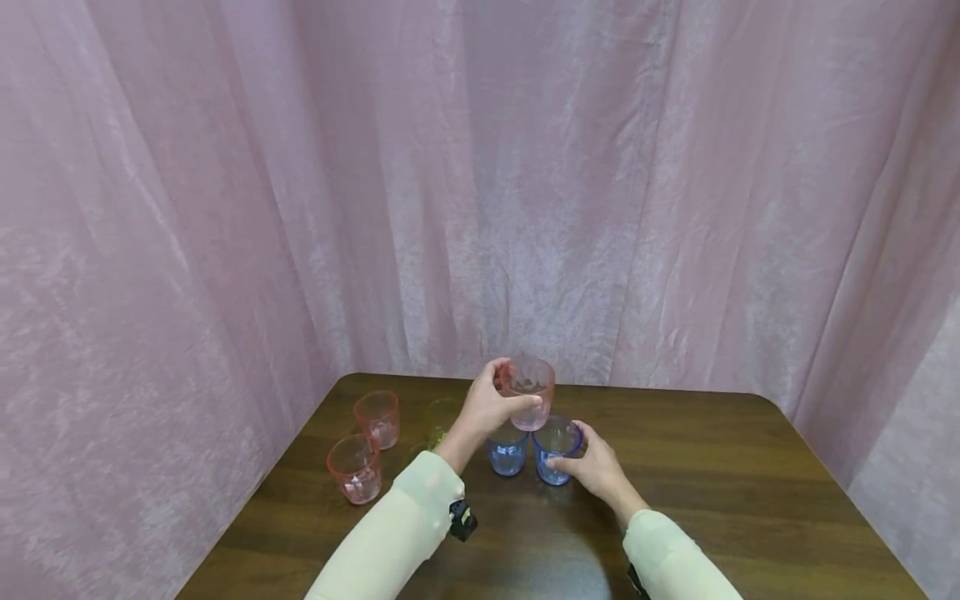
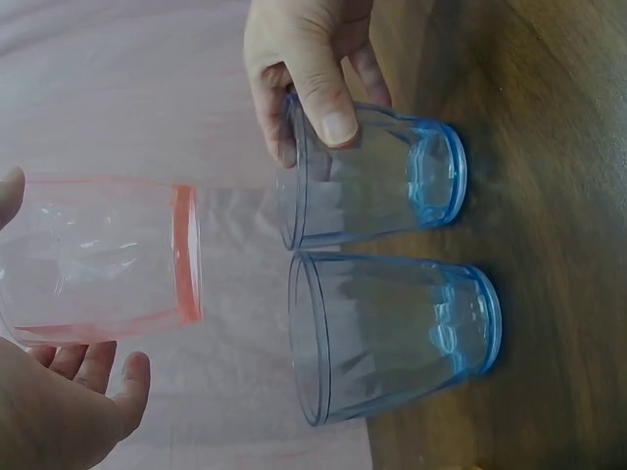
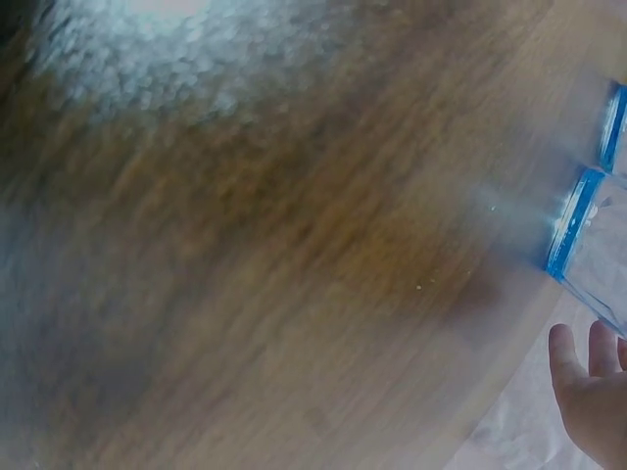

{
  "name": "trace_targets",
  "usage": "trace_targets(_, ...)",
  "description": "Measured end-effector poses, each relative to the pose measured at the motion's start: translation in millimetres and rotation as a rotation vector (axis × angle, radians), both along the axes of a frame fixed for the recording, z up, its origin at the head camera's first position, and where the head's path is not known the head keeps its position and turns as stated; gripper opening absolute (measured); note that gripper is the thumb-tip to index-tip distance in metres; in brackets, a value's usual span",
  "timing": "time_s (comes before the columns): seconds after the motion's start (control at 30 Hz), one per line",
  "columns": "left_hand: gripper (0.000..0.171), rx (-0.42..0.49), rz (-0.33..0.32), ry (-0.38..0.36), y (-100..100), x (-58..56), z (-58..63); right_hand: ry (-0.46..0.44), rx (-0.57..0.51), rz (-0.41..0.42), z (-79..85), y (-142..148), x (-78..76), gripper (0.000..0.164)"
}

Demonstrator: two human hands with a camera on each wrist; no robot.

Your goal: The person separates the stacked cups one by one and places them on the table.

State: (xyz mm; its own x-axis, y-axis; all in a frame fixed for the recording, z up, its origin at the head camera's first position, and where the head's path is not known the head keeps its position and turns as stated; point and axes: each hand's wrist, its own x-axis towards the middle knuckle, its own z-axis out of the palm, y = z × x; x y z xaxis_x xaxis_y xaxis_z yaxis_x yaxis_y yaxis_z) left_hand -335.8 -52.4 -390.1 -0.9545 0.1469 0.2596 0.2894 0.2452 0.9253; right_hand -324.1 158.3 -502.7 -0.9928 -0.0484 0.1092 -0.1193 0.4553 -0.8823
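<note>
My left hand (image 1: 483, 410) grips a clear pink cup (image 1: 532, 387), holding it in the air above two blue cups. In the left wrist view a gap shows between this pink cup (image 2: 103, 259) and the rims below. The two blue cups stand upright side by side on the table. My right hand (image 1: 597, 468) holds the right blue cup (image 1: 557, 454) near its rim, thumb on the near side. Nothing grips the left blue cup (image 1: 507, 457), partly hidden under the left hand and pink cup. At the right wrist view's edge, only part of the held blue cup (image 3: 578, 230) shows.
Two more orange-pink cups (image 1: 377, 418) (image 1: 356, 471) stand at the left of the wooden table (image 1: 712, 483). Yellow-green cups (image 1: 441, 414) sit between them and the blue ones, partly hidden by the left forearm. A pink curtain (image 1: 555, 208) hangs behind the table.
</note>
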Motion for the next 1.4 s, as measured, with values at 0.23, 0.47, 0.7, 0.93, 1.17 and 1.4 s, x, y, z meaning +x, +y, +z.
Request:
trace_targets(0.23,0.087,0.007,0.007,0.021,-8,4.5,3.3,-0.002,-0.023,0.003,-1.2,0,-0.5,0.095)
trace_targets(0.47,0.088,0.007,0.035,0.014,-17,8.8,0.9,-0.005,-0.067,0.004,0.0,-1,0.3,0.094)
trace_targets(0.7,0.089,0.011,0.048,-0.003,-25,12.7,-2.5,-0.009,-0.053,-0.005,2.8,0,-0.3,0.096)
trace_targets(0.93,0.086,0.031,0.052,0.014,-30,13.4,-6.2,-0.01,-0.054,-0.007,4.1,2,-1.4,0.097)
trace_targets(1.17,0.083,0.014,0.068,0.044,-31,18.0,-11.0,-0.007,-0.062,-0.016,5.0,5,-1.6,0.097)
trace_targets(1.4,0.084,0.008,0.073,0.04,-35,23.7,-17.3,0.011,-0.051,-0.026,5.1,8,0.1,0.097)
